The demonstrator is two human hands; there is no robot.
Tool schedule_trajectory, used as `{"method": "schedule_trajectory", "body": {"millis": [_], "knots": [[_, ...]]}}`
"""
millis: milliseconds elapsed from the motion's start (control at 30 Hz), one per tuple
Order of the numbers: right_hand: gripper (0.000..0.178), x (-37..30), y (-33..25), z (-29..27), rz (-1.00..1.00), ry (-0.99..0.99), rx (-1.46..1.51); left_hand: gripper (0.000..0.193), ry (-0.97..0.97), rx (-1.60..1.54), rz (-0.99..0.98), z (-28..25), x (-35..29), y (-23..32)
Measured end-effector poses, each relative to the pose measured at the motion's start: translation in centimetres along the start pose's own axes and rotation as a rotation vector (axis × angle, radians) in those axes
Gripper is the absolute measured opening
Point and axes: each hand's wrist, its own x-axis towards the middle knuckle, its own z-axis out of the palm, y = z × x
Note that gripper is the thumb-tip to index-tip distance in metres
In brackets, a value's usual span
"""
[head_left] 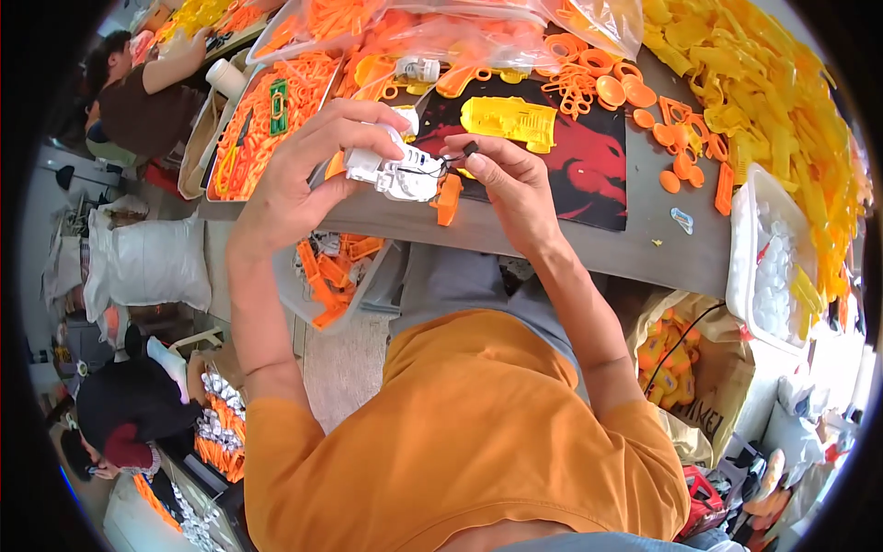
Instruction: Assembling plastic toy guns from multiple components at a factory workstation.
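Above the table's front edge, my left hand (308,166) grips a white plastic mechanism (409,175) between thumb and fingers. Thin dark wires (448,162) run from its right end toward my right hand (515,184). The thumb and forefinger of that hand pinch at a small black part (471,147) by the wires; its kind is too small to make out. Just below the mechanism's right end is an orange plastic piece (448,200). A translucent yellow shell (509,121) lies beyond my hands on a black and red mat (602,189).
Left stands a tray of orange parts (308,78) with a green piece (279,106). Loose orange rings and cups (635,92) lie right of the mat, near heaped yellow parts (754,92) and a white bin (743,248). A tub (342,317) sits below the edge. Two people work at left.
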Motion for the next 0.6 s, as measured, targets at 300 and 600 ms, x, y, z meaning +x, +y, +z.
{"method": "schedule_trajectory", "body": {"millis": [300,600], "knots": [[0.013,2.7,-2.4,0.1,-0.286,0.128,0.002,0.037,0.090,-0.452,-0.130,3.2,2.9,-5.4],[0.011,4.2,-6.3,-1.0,-0.343,0.291,-0.204,0.029,0.095,-0.205,-0.100,5.1,10.4,-3.7]]}}
